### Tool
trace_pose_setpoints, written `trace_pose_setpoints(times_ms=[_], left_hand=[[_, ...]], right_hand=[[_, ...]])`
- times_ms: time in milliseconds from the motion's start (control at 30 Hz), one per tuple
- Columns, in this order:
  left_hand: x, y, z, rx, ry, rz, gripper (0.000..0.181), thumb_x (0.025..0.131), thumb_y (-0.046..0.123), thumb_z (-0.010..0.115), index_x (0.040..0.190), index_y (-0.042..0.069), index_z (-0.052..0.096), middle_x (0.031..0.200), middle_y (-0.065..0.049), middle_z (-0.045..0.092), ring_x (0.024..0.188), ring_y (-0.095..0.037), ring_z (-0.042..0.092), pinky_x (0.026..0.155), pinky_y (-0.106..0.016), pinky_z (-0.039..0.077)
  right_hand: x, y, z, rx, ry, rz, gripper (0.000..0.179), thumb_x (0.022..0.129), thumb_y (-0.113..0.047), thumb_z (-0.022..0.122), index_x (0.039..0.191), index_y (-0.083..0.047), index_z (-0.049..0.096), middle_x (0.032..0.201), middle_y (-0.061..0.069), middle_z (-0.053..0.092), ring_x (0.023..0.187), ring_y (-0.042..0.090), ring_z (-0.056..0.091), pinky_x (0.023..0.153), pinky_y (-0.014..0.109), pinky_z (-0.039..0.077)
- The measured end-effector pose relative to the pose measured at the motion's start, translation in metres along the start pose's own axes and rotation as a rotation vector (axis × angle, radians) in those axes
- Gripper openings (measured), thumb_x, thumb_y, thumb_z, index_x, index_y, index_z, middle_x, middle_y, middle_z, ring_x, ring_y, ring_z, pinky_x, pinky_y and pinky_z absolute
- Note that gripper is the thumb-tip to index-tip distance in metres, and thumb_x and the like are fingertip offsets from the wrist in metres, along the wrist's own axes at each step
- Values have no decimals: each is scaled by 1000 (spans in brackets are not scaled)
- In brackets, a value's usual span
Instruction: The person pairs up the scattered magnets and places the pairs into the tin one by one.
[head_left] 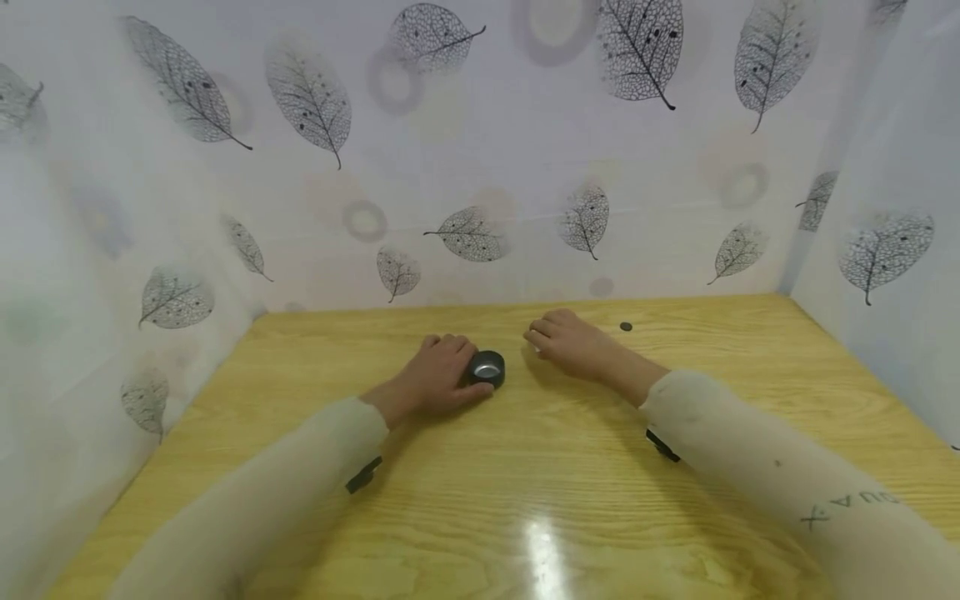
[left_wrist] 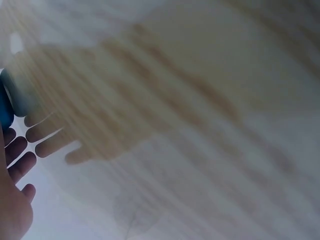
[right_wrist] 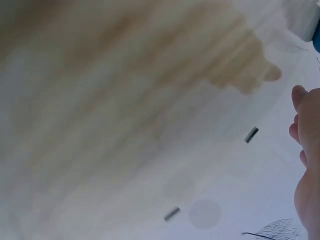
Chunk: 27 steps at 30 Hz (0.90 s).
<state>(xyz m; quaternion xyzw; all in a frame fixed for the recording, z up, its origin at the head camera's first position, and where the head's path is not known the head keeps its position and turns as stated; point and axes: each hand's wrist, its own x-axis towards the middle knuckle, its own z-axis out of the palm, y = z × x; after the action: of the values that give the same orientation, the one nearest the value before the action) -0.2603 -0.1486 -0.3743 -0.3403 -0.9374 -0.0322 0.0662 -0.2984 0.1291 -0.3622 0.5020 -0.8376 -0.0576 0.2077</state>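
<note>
In the head view my left hand (head_left: 442,375) holds a short, round black container (head_left: 487,369) with a silvery, hollow-looking face, thumb on its near side and fingers on the far side. Its exact kind does not show. To the right, my right hand (head_left: 570,346) hovers at or just over the table, fingers curled about a small white thing (head_left: 537,349) that they mostly hide. The left wrist view catches the left fingers (left_wrist: 20,157) beside a dark bluish shape at the edge. Only part of the right hand (right_wrist: 307,145) enters the right wrist view.
Both hands are over a glossy wooden table (head_left: 480,483). Behind the right wrist lies a small dark disc (head_left: 626,327). A pale cloth with leaf prints (head_left: 472,233) encloses the table at the back and sides. Dark straps show under both sleeves.
</note>
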Motion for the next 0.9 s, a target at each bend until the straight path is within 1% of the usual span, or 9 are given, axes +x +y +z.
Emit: trace_pose_setpoints(times_ms=[100, 167, 233, 333, 400, 567, 667, 800, 900], left_hand=[[1, 1, 1, -2, 2, 2, 60, 93, 66, 53, 115, 10, 58, 115, -6, 60, 105, -24, 56, 99, -47, 38], [1, 2, 1, -7, -5, 1, 60, 93, 65, 53, 116, 10, 58, 115, -6, 60, 105, -24, 56, 100, -47, 38], [0, 2, 1, -11, -12, -2, 60, 93, 65, 53, 116, 10, 58, 115, -7, 60, 106, -24, 56, 100, -48, 38], [0, 3, -1, -14, -14, -9, 62, 93, 65, 52, 118, 9, 58, 117, -8, 61, 108, -25, 56, 102, -49, 37], [1, 3, -2, -9, -12, -11, 63, 93, 66, 52, 119, 9, 58, 119, -8, 61, 110, -25, 56, 103, -49, 37], [3, 2, -2, -12, -16, -9, 65, 93, 67, 51, 120, 8, 58, 122, -9, 61, 113, -26, 56, 104, -49, 36], [3, 2, -3, -33, -33, -22, 68, 92, 67, 52, 123, 7, 58, 124, -11, 61, 116, -28, 56, 104, -50, 36], [2, 2, -5, -72, -44, -52, 70, 92, 67, 53, 126, 5, 56, 123, -12, 62, 115, -28, 56, 104, -51, 36], [2, 2, -5, -94, -42, -53, 67, 93, 65, 53, 125, 6, 55, 120, -11, 62, 112, -26, 57, 103, -50, 36]], right_hand=[[-1, -1, 0, -21, -31, 12, 36, 93, -17, 69, 124, 1, 63, 119, 14, 67, 110, 31, 61, 101, 45, 45], [-1, -1, 1, -5, -28, 29, 36, 94, -17, 69, 124, 1, 63, 119, 14, 67, 111, 31, 61, 101, 45, 45], [-1, -2, 3, 35, -21, 55, 36, 94, -18, 69, 124, 1, 64, 119, 14, 67, 111, 32, 61, 101, 46, 45], [-1, -2, 6, 121, -18, 102, 38, 94, -18, 69, 125, 2, 63, 122, 15, 67, 113, 33, 61, 102, 48, 44], [-1, -2, 6, 199, -12, 123, 37, 94, -15, 69, 126, 3, 63, 122, 16, 66, 113, 33, 60, 103, 47, 45], [-1, -4, 3, 394, 6, 133, 34, 91, -5, 70, 123, 7, 63, 116, 18, 67, 108, 33, 63, 100, 44, 50], [3, -5, 2, 442, -26, 152, 34, 93, -6, 68, 124, 8, 63, 115, 18, 68, 109, 33, 63, 100, 44, 49], [7, -7, 2, 463, -92, 199, 34, 96, -9, 65, 127, 7, 62, 119, 18, 67, 114, 33, 63, 104, 44, 47], [7, -7, 1, 480, -129, 224, 36, 96, -11, 65, 127, 6, 62, 123, 19, 67, 118, 34, 61, 106, 45, 45]])
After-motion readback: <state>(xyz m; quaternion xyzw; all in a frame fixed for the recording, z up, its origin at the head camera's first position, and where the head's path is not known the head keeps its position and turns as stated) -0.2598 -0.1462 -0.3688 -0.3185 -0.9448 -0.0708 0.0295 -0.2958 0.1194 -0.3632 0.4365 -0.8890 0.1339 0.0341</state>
